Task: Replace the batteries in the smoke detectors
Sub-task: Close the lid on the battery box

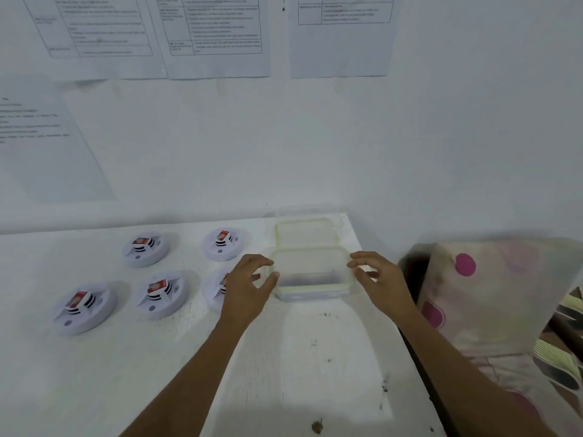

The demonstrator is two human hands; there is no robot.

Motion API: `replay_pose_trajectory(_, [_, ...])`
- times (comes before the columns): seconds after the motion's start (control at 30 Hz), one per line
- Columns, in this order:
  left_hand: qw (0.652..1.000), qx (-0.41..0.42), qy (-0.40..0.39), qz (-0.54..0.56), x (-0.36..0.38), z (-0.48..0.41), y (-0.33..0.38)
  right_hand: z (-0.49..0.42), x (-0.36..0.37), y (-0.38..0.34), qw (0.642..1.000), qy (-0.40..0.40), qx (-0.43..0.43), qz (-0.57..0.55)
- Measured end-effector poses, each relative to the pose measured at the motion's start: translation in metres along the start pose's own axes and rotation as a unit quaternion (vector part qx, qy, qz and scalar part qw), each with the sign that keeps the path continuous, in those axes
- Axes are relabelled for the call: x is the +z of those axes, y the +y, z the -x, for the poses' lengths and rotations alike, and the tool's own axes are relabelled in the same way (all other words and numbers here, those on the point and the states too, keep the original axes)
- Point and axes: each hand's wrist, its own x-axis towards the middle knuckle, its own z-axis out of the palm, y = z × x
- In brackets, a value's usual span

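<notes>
You face a white wall [315,146] with papers [217,36] stuck on it. Below is a white table [284,357]. A cloth with pink dots [492,294] sits to your right. A clear box [310,290] stands near the table's far right corner, with its lid [307,231] just behind. Five smoke detectors [162,298] lie left of the box, each with a red and white battery [157,287] on top. Your left hand [249,279] hides part of one. Your right hand [375,279] is at the box's other side. Both hands have loose, spread fingers and hold nothing.
</notes>
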Motion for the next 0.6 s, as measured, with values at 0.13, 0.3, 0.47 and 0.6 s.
replay_pose_trajectory(0.13, [0.999, -0.042, 0.029, -0.004, 0.004, 0.002, 0.003, 0.000, 0.010, -0.003, 0.994, 0.034, 0.096, -0.036])
replay_pose_trajectory(0.3, [0.995, -0.082, 0.052, -0.011, 0.013, 0.008, 0.009, 0.007, 0.020, -0.014, 0.983, 0.063, 0.154, -0.072])
replay_pose_trajectory(0.47, [0.997, -0.063, 0.034, -0.025, 0.012, 0.007, 0.010, 0.008, 0.020, -0.014, 0.985, 0.048, 0.155, -0.060])
replay_pose_trajectory(0.6, [1.000, -0.018, -0.015, -0.020, 0.011, 0.005, 0.003, 0.007, 0.013, -0.013, 0.990, 0.012, 0.128, -0.050])
